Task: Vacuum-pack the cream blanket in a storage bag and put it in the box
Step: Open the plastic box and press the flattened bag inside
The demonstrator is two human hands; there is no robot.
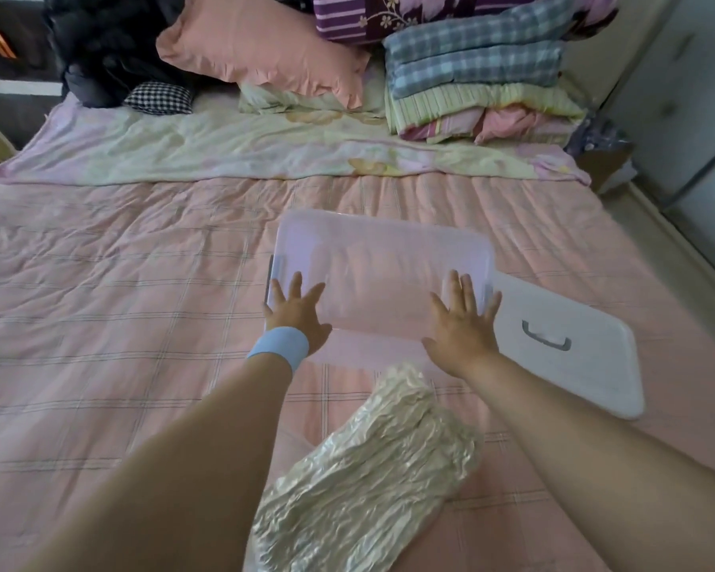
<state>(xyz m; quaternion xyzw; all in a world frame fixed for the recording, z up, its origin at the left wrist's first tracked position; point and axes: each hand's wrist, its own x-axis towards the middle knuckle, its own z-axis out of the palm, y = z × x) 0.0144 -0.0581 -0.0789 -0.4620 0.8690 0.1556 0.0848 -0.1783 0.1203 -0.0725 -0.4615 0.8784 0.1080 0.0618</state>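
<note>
Head view: my left hand [296, 313] and right hand [463, 324], fingers spread straight and gripping nothing, lie flat against the near side of the clear box [382, 258] on the pink bed [120, 303]. The cream blanket [368, 468], shrunk inside its storage bag [306, 530], lies between my forearms, near the box. The white lid [574, 353] lies beside the box, to its right.

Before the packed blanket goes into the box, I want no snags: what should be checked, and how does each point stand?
1. Top off: ok; the lid lies on the bed right of the box.
2. Air out: ok; the bag is crinkled tight round the blanket.
3. Nothing held: ok; left hand and right hand lie flat on the box's near wall.
4. Inside empty: cannot tell; blurred.
5. Seal closed: cannot tell.
</note>
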